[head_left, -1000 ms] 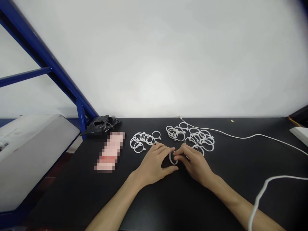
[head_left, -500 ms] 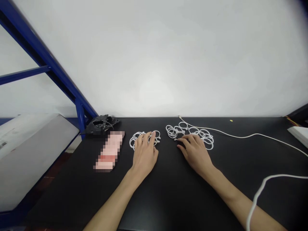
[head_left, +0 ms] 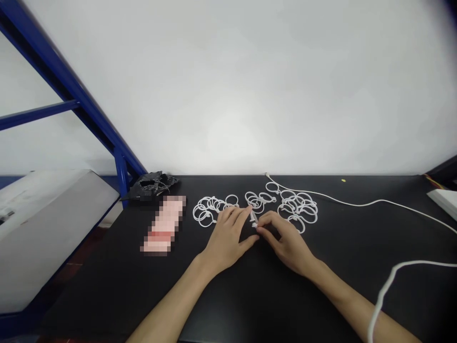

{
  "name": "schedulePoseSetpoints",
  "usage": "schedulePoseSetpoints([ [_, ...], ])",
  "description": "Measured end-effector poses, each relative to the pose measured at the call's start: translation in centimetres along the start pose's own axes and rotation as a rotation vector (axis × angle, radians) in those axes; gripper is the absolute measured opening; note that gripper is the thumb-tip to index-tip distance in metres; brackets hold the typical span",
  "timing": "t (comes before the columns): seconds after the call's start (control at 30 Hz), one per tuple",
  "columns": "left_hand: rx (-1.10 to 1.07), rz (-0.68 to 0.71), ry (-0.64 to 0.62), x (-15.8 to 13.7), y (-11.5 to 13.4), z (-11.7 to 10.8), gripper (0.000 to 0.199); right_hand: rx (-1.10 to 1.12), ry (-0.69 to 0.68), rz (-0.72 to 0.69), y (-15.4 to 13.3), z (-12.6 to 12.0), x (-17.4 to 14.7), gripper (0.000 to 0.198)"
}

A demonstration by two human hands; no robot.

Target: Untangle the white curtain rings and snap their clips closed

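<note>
Between my two hands is a white cable-tie loop, its lower end pinched between the thumb and index finger of my right hand. My left hand is palm down with thumb and index finger apart on the left side of that loop. The left index fingertip is at the loop's upper end; whether it touches cannot be seen. Beyond the left fingers lies a cluster of white cable-tie loops, partly covered by them. Several more loops overlap beyond my right hand, and a smaller group lies in the middle.
On the black table a blurred pink flat item lies left, near crumpled black plastic. A white cord crosses the right side; another cable passes over my right forearm. A blue metal frame stands left.
My left hand has moved right and off the left cluster, uncovering loops. My right hand has come slightly nearer and left, and now pinches a loop. The loops on the right are more spread out.
</note>
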State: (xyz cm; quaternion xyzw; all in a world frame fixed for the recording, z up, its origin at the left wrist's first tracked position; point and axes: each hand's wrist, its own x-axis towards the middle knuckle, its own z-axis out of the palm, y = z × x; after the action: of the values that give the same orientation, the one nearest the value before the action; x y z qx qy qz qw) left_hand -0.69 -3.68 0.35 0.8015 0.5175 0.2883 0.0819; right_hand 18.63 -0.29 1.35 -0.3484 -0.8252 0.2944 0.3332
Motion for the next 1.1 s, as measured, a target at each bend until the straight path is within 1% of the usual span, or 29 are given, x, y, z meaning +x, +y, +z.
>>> schedulePoseSetpoints([
  [0.1,-0.035,0.021,0.019,0.1,-0.2,-0.2,0.051,0.094,-0.048,0.077,-0.3,0.1,-0.1,0.006],
  [0.17,-0.056,0.025,0.038,0.1,-0.2,-0.3,0.046,0.096,-0.037,0.094,-0.3,0.3,-0.2,0.002],
  [0.2,-0.064,0.023,0.045,0.2,-0.2,-0.3,0.045,0.081,-0.020,0.090,-0.2,0.3,-0.3,0.004],
  [0.27,-0.073,0.019,0.048,0.2,0.0,-0.3,0.046,0.020,0.009,0.041,0.1,0.4,-0.4,0.017],
  [0.33,-0.075,0.025,0.037,0.3,0.4,-0.4,0.047,-0.061,0.016,-0.052,0.3,0.4,-0.6,0.027],
  [0.37,-0.074,0.031,0.030,0.3,0.6,-0.4,0.046,-0.098,0.013,-0.101,0.4,0.4,-0.6,0.026],
  [0.43,-0.071,0.044,0.018,0.2,0.9,-0.4,0.044,-0.135,0.023,-0.174,0.5,0.3,-0.6,0.019],
  [0.5,-0.063,0.047,0.015,0.2,1.1,-0.4,0.044,-0.128,0.050,-0.202,0.4,0.1,-0.5,0.010],
  [0.6,-0.054,0.050,0.011,0.2,1.2,-0.4,0.043,-0.074,0.093,-0.189,0.2,0.0,-0.4,0.005],
  [0.73,-0.055,0.052,0.008,0.2,1.2,-0.4,0.041,-0.026,0.129,-0.127,-0.4,0.0,-0.2,0.011],
  [0.87,-0.049,0.059,-0.003,0.2,1.3,-0.3,0.039,-0.043,0.120,-0.094,-0.4,-0.1,-0.2,0.014],
  [0.97,-0.005,0.038,0.017,0.2,1.3,-0.2,0.039,-0.161,0.102,-0.080,0.3,0.0,-0.1,0.011],
  [1.07,0.131,-0.071,0.110,0.4,0.9,-0.3,0.042,-0.413,0.120,-0.112,1.4,0.1,0.3,0.031],
  [1.1,0.189,-0.124,0.145,0.4,0.6,-0.4,0.043,-0.509,0.128,-0.125,1.7,0.2,0.4,0.033],
])
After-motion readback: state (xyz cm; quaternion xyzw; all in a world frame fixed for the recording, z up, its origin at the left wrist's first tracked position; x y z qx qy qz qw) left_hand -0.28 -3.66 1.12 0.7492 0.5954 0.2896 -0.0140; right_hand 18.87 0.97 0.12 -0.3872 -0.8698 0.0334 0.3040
